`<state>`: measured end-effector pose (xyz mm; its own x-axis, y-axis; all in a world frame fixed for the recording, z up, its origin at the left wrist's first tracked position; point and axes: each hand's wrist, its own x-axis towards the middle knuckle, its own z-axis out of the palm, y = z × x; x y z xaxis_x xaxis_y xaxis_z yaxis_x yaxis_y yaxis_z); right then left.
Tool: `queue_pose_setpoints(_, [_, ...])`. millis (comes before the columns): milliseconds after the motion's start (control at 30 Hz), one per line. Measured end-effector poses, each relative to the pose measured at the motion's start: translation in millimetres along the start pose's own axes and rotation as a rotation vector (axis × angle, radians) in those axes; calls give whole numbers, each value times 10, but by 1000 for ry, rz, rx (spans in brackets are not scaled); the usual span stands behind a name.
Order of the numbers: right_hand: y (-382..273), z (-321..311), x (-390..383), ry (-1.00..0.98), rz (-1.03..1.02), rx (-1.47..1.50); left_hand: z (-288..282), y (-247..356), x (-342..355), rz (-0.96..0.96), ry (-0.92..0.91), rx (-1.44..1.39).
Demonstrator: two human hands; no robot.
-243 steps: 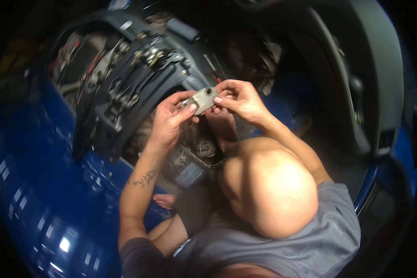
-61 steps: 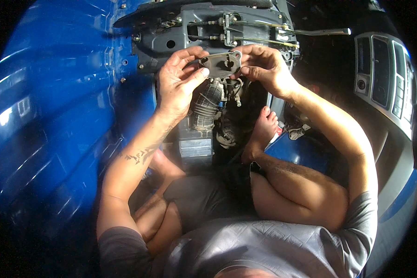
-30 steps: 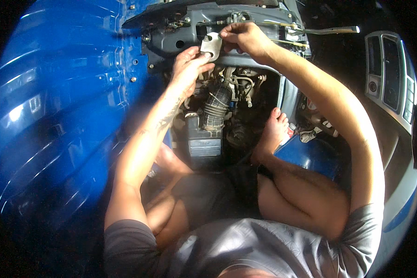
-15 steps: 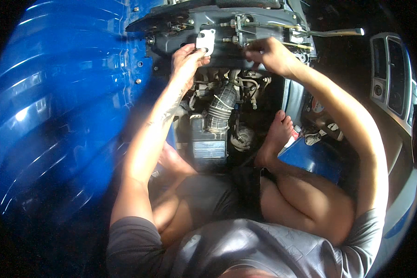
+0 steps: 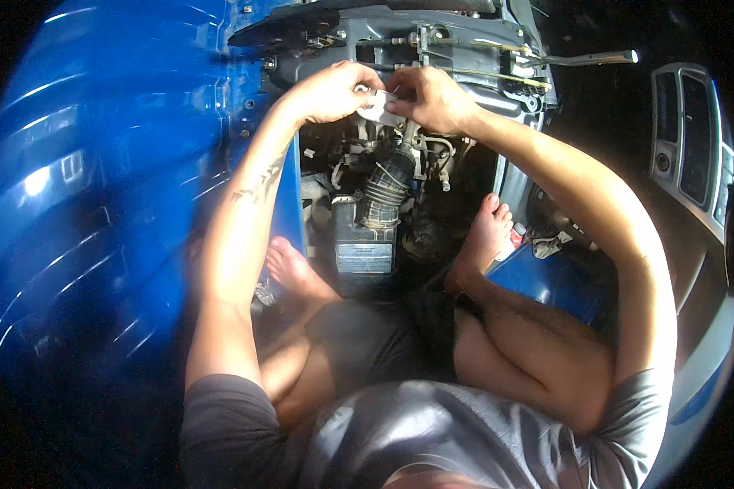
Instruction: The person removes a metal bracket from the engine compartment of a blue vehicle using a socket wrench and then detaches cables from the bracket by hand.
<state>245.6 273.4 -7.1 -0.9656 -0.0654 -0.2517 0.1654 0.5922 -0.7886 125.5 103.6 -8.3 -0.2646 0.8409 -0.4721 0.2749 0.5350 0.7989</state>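
A small flat white plate with cut-outs [image 5: 378, 111] is pinched between both hands over the opening in the vehicle. My left hand [image 5: 334, 91] grips its left end with thumb and fingers. On its right end, my right hand [image 5: 432, 99] presses with the thumb, and the fingers curl behind it. Fingers cover both ends of the plate. Just below it runs a ribbed black air intake hose [image 5: 386, 183], leading down to a black box with a pale label [image 5: 364, 259].
Beyond my hands lies a dark metal panel with rods and cables [image 5: 465, 49]; a metal lever [image 5: 591, 58] juts out to the right. A blue corrugated panel [image 5: 98, 187] fills the left. My bare feet [image 5: 485, 240] flank the opening. A grey dashboard-like panel [image 5: 685, 130] stands far right.
The white plate has come down and slightly right, tilting from upright to nearly level. My right hand has moved left and taken hold of its other end.
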Motion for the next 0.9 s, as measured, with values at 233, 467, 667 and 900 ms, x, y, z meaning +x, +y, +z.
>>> queue_pose_setpoints(233, [120, 355, 218, 275, 510, 1097, 265, -263, 80, 84, 582, -1045])
queue_pose_setpoints(467, [57, 498, 412, 474, 655, 762, 408, -271, 66, -51, 552, -902])
queue_pose_setpoints(667, [92, 616, 297, 312, 639, 777, 411, -412, 29, -164, 538, -797])
queue_pose_setpoints(900, [59, 433, -17, 30, 589, 720, 391, -403, 311, -40, 918, -683])
